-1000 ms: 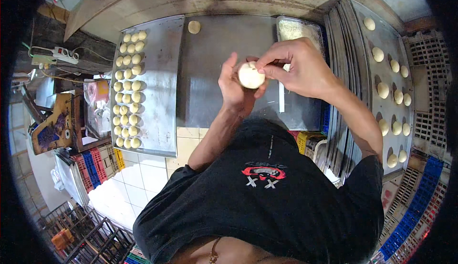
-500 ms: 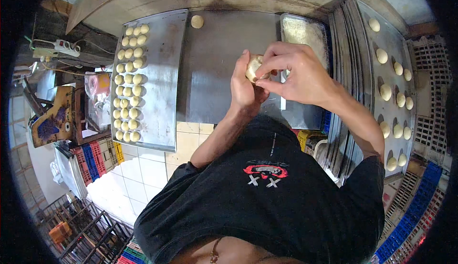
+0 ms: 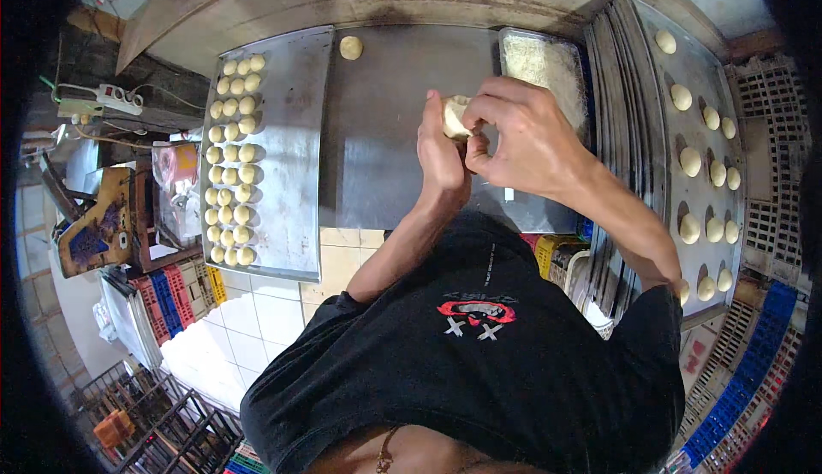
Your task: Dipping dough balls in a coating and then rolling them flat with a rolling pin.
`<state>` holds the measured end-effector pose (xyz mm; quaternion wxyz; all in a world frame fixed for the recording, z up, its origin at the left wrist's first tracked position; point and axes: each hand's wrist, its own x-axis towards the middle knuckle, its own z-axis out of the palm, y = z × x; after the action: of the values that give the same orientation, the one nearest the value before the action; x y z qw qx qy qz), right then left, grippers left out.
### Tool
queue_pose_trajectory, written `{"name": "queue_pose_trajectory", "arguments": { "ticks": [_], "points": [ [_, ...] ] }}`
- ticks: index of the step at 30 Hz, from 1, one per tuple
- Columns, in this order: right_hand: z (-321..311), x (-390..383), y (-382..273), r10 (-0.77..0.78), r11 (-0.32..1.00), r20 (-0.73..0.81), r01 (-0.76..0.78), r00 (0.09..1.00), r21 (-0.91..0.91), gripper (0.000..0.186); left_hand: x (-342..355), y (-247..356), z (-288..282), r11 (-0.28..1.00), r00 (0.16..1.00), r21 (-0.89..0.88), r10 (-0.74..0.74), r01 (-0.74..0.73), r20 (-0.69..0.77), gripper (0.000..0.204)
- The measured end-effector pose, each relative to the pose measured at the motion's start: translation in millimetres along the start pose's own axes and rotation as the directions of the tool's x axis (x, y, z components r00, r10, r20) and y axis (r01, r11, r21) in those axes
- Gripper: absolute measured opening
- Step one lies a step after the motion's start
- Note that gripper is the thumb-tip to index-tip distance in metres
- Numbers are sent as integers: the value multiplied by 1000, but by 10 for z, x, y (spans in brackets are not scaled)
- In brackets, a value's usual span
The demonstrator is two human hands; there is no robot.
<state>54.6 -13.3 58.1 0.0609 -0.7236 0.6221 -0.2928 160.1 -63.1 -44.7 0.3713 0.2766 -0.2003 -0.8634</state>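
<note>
A grey metal desk [image 3: 372,144] carries one pale, round dough ball [image 3: 350,47] near its far edge, left of centre, and a shallow tub [image 3: 502,56] of pale shreds at the far right. A small white strip [image 3: 509,194] shows nearer the front. A tray [image 3: 287,149] bearing rows of dough balls [image 3: 230,154] adjoins the left side, possibly overlapping it.

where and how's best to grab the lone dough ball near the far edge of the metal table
Probably by its sides, with a light, spread grip, from above and its right: the lone dough ball is round, with no handle, and the left tray lies close on its left.
</note>
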Motion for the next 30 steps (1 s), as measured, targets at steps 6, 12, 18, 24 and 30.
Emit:
{"name": "queue_pose_trajectory", "arguments": {
  "ticks": [6, 12, 18, 24, 30],
  "points": [
    [-39, -43, 31, 252, 965, 122, -258, 960, 40, 16, 40, 5, 72, 995, 996, 87, -54, 47, 76, 39],
    [-149, -220, -102, 561, 783, 144, -579, 816, 228, 13, 113, -49, 111, 972, 991, 202, -126, 116, 39, 44],
    [-11, -1281, -137, 801, 541, 12, -733, 598, 413, 9, 189, 121, 19, 951, 943, 187, -279, 245, 184, 50],
    [1072, -3493, -280, 786, 561, -124, -783, 606, -267, 31, 204, 173, 60, 905, 840, 233, -418, 355, 346, 51],
    [1381, -3939, -192, 993, 119, 26, -938, 117, -326, 35, 156, 147, 129, 865, 748, 376, -484, 331, 454, 53]
  ]
}}
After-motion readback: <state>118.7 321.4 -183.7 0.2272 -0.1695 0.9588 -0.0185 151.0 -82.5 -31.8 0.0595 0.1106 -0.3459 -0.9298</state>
